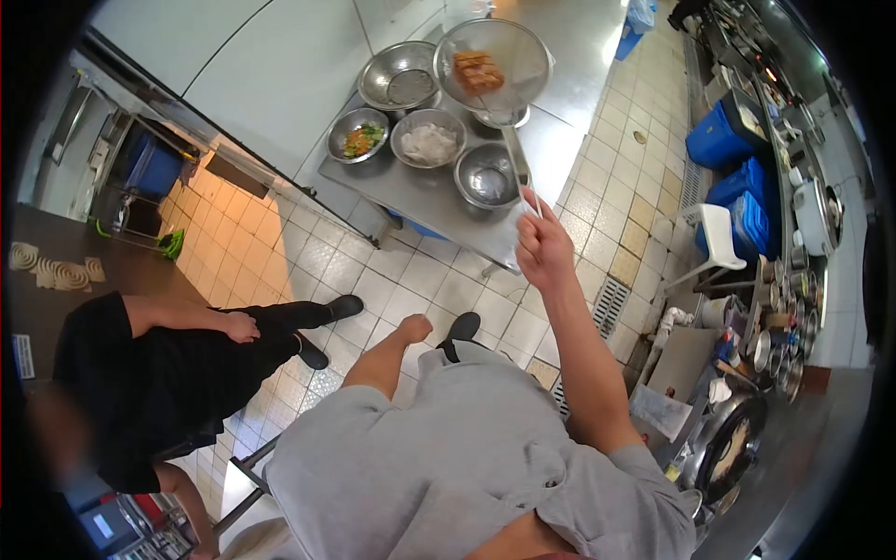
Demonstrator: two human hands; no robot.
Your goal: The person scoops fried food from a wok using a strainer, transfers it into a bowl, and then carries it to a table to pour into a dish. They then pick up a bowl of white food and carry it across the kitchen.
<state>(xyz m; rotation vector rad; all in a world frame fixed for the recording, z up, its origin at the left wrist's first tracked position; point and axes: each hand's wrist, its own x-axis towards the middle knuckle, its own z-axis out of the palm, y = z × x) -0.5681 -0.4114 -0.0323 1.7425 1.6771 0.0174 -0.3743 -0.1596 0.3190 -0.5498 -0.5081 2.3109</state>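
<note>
My right hand (pixel 544 245) grips the long handle of a mesh strainer (pixel 518 58), raised above the steel table. A golden-brown piece of food (pixel 478 72) with cut lines, fried-looking, lies in the strainer. Below and beside it stand an empty-looking steel bowl (pixel 486 177), a bowl of whitish pieces (pixel 428 138), a bowl of chopped green and orange bits (pixel 358 136) and a perforated steel bowl (pixel 399 77). Another bowl is mostly hidden under the strainer. My left hand (pixel 413 329) hangs low over the floor, fingers curled in, with nothing visible in it.
To the left stands a person in black (pixel 177 373) by a brown counter. The steel table (pixel 581 56) has a corner near my right hand. Along the right are a white chair (pixel 717 241), blue bins (pixel 711 140) and a wok (pixel 733 448). A tiled floor (pixel 383 289) lies between.
</note>
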